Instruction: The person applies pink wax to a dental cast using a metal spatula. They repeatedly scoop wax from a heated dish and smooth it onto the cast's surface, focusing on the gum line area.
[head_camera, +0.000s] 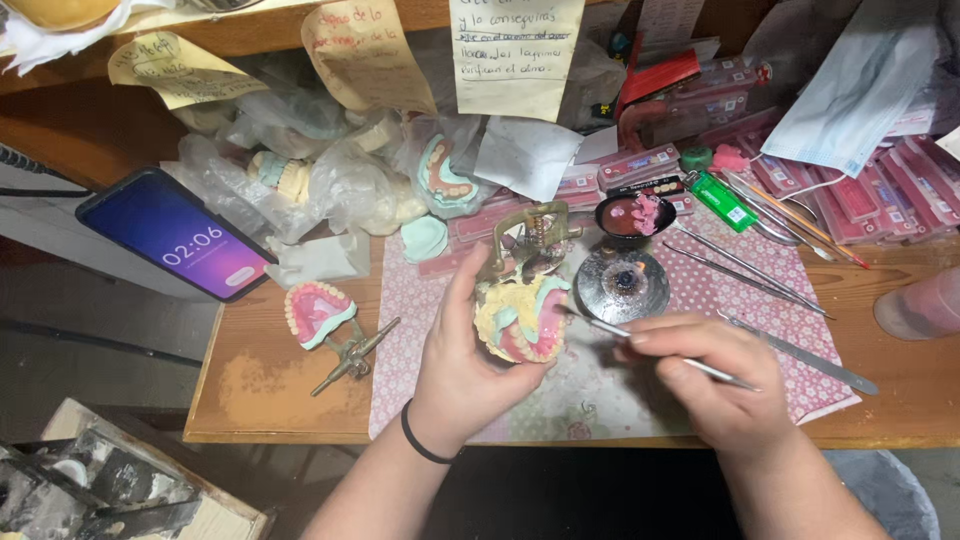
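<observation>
At frame centre my left hand (462, 365) wraps around the denture model (522, 318); my right hand (712, 375) pinches a thin metal tool (640, 340), tip touching wax. I'd keep strokes light and steady.

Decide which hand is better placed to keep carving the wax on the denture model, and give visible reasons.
Right. The right hand grips the thin metal tool with its tip at the denture model; the left hand is occupied cradling it.
</observation>
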